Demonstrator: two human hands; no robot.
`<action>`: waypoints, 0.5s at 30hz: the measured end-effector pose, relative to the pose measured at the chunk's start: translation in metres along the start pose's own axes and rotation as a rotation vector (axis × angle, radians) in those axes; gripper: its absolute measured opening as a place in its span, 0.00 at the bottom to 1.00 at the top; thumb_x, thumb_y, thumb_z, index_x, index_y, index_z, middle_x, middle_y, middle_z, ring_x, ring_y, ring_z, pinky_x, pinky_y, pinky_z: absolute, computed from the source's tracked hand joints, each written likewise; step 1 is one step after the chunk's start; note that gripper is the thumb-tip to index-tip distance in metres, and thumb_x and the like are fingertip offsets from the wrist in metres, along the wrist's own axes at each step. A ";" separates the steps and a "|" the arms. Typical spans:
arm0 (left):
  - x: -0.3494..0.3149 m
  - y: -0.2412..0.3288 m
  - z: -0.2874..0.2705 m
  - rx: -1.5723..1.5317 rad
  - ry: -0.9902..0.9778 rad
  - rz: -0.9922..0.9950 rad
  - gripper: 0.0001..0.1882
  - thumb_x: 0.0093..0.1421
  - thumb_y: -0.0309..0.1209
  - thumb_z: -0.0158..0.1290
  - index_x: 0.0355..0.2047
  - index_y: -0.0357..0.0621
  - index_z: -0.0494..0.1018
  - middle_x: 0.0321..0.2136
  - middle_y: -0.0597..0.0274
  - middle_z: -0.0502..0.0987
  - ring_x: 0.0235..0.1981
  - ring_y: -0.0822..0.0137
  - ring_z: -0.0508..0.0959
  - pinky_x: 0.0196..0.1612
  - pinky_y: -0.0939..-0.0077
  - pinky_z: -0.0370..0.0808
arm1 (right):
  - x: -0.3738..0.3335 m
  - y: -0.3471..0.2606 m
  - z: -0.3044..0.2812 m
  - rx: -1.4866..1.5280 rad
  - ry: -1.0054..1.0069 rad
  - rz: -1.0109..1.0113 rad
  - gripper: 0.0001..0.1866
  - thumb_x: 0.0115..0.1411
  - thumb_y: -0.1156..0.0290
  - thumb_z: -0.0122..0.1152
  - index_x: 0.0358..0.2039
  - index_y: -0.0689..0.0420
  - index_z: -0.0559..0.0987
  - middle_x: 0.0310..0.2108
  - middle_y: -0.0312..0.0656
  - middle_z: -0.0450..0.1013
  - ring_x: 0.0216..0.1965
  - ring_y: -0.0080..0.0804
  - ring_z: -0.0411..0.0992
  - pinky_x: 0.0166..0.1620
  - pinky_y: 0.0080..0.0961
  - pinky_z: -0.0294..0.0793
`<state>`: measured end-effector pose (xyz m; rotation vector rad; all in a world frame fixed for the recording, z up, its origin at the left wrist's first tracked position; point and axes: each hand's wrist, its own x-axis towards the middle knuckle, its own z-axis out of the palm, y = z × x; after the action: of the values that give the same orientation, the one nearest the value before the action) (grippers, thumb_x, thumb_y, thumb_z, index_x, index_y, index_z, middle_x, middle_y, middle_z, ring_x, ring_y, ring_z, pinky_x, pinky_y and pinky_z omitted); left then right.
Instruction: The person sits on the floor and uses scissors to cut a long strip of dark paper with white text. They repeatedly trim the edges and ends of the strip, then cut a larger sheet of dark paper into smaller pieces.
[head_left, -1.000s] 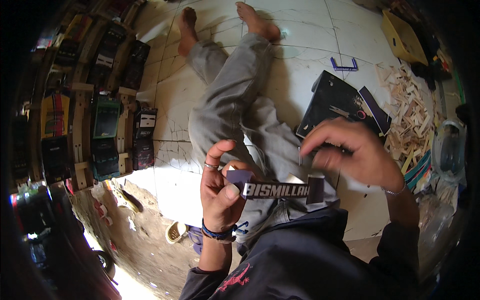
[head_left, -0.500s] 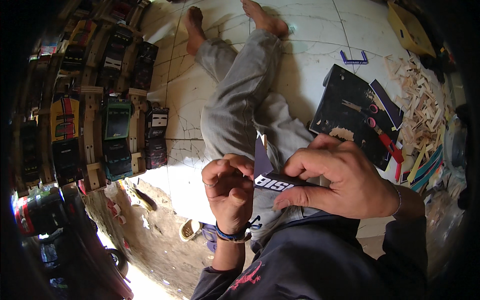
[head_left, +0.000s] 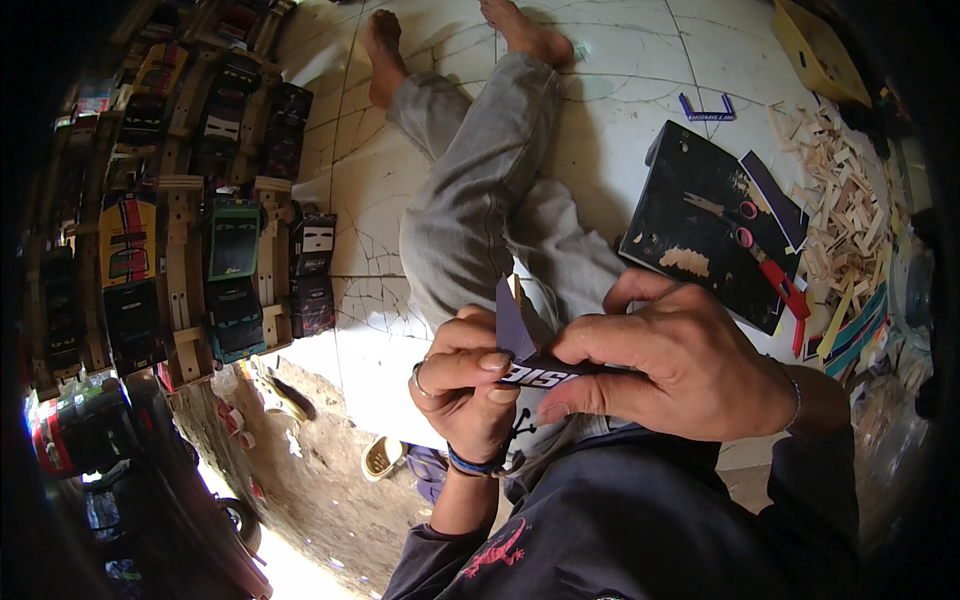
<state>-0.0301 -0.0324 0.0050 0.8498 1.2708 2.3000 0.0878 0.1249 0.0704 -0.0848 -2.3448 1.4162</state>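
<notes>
Over my lap I hold a small dark strip piece (head_left: 541, 373) with white lettering along its side. A purple flap (head_left: 512, 322) rises from its left end, with a bit of pale wood showing at the tip. My left hand (head_left: 464, 378) is closed, thumb and fingers pinching the lettered side at that left end. My right hand (head_left: 672, 362) grips the other end between thumb and bent fingers, which hide much of it. On the tiles farther off lies a U-shaped purple piece (head_left: 708, 112) with light lettering.
To the right, a black board (head_left: 664, 205) bears scissors (head_left: 716, 207), a red-handled cutting tool (head_left: 778, 287) and a dark purple strip (head_left: 776, 200). Beyond are a heap of wood offcuts (head_left: 850, 210) and a yellow tub (head_left: 820, 55). Model trucks (head_left: 235, 235) line wooden racks at left.
My left hand has gone from spread fingers beside the piece to a pinch on its lettered left end. The piece has shifted slightly left; my right hand keeps its grip.
</notes>
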 end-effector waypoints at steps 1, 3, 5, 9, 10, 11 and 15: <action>0.000 0.000 -0.001 0.033 -0.006 0.032 0.12 0.58 0.31 0.69 0.38 0.42 0.79 0.32 0.58 0.77 0.35 0.63 0.76 0.39 0.67 0.74 | 0.000 0.000 0.000 -0.020 -0.005 -0.004 0.16 0.50 0.58 0.77 0.33 0.54 0.83 0.22 0.35 0.76 0.22 0.34 0.69 0.36 0.28 0.70; 0.000 0.000 -0.002 0.072 -0.007 0.074 0.12 0.58 0.29 0.68 0.39 0.40 0.79 0.32 0.58 0.78 0.34 0.63 0.75 0.40 0.66 0.74 | 0.001 0.000 -0.002 -0.061 -0.017 -0.018 0.16 0.50 0.58 0.77 0.33 0.54 0.83 0.22 0.34 0.76 0.21 0.34 0.69 0.36 0.28 0.70; 0.000 0.000 -0.001 0.086 0.004 0.092 0.12 0.58 0.27 0.68 0.41 0.39 0.80 0.32 0.58 0.78 0.34 0.64 0.75 0.41 0.65 0.74 | 0.002 0.002 -0.002 -0.062 -0.009 -0.045 0.16 0.50 0.58 0.77 0.33 0.55 0.83 0.23 0.34 0.77 0.21 0.33 0.69 0.37 0.29 0.70; -0.001 0.004 0.010 0.138 0.093 0.082 0.16 0.58 0.23 0.66 0.46 0.36 0.79 0.34 0.55 0.80 0.31 0.68 0.77 0.38 0.70 0.77 | 0.001 0.003 0.002 -0.052 0.021 -0.008 0.16 0.51 0.59 0.77 0.33 0.56 0.83 0.22 0.34 0.77 0.21 0.33 0.71 0.39 0.28 0.70; -0.004 0.009 0.014 0.175 0.153 0.016 0.17 0.58 0.22 0.66 0.48 0.34 0.78 0.34 0.53 0.81 0.30 0.68 0.78 0.36 0.72 0.78 | 0.000 0.003 0.005 -0.051 0.033 0.023 0.16 0.51 0.60 0.77 0.34 0.56 0.83 0.23 0.35 0.77 0.22 0.32 0.72 0.39 0.28 0.70; -0.004 0.012 0.017 0.184 0.169 0.019 0.19 0.59 0.20 0.64 0.51 0.32 0.76 0.35 0.51 0.82 0.28 0.69 0.79 0.34 0.75 0.79 | 0.000 0.002 0.006 -0.058 0.051 0.049 0.16 0.52 0.61 0.77 0.34 0.56 0.82 0.23 0.35 0.78 0.23 0.32 0.73 0.39 0.27 0.70; 0.000 0.020 0.018 0.153 0.140 -0.236 0.23 0.69 0.28 0.55 0.62 0.33 0.68 0.35 0.56 0.83 0.28 0.78 0.76 0.32 0.85 0.72 | -0.004 0.004 0.004 -0.067 0.021 0.206 0.14 0.56 0.63 0.75 0.36 0.57 0.82 0.26 0.38 0.82 0.27 0.32 0.77 0.40 0.27 0.70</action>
<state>-0.0186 -0.0318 0.0297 0.5589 1.5348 2.1268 0.0891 0.1223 0.0643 -0.3683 -2.4236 1.4205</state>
